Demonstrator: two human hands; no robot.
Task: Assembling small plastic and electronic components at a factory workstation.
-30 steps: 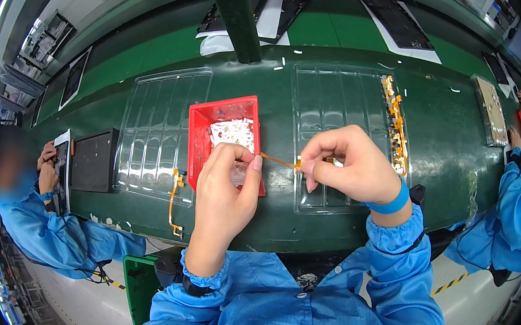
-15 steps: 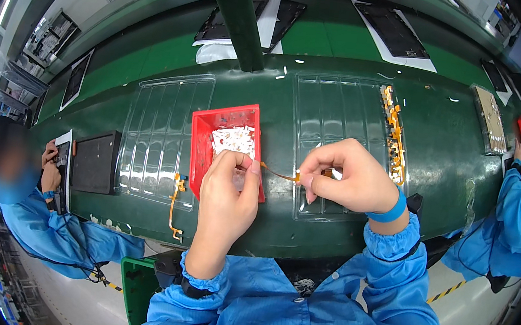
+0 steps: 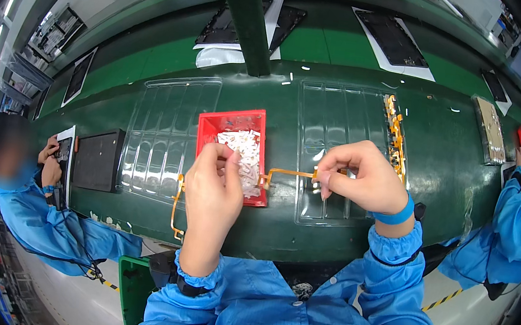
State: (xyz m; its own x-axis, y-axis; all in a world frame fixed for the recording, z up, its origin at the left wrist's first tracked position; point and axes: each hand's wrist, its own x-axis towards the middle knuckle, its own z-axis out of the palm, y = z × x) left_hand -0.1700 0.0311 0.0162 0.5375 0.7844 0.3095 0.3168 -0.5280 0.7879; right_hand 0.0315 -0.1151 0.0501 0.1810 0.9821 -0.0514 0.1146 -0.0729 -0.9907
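Note:
Between thumb and fingers, my right hand point(image 3: 365, 177) pinches one end of a thin orange flex cable point(image 3: 291, 172). The cable stretches left, and its far end hangs free by the right wall of a red bin point(image 3: 210, 120). Small white strips point(image 3: 237, 139) fill much of that bin. My left hand point(image 3: 211, 189) is over the bin's left side, apart from the cable. Its thumb and fingertips are closed together; whatever may be between them is too small to make out. A second flex cable point(image 3: 175, 207) lies just left of my left wrist.
Clear plastic trays lie left point(image 3: 164, 103) and right point(image 3: 318, 105); several flex cables point(image 3: 396, 130) line the right one's edge. A black slab point(image 3: 99, 160) is at the left. Behind stands a green post point(image 3: 247, 26). Co-workers sit on both sides.
My left hand has let go of the cable's left end and moved a little left over the bin. My right hand still holds its end, slightly farther right.

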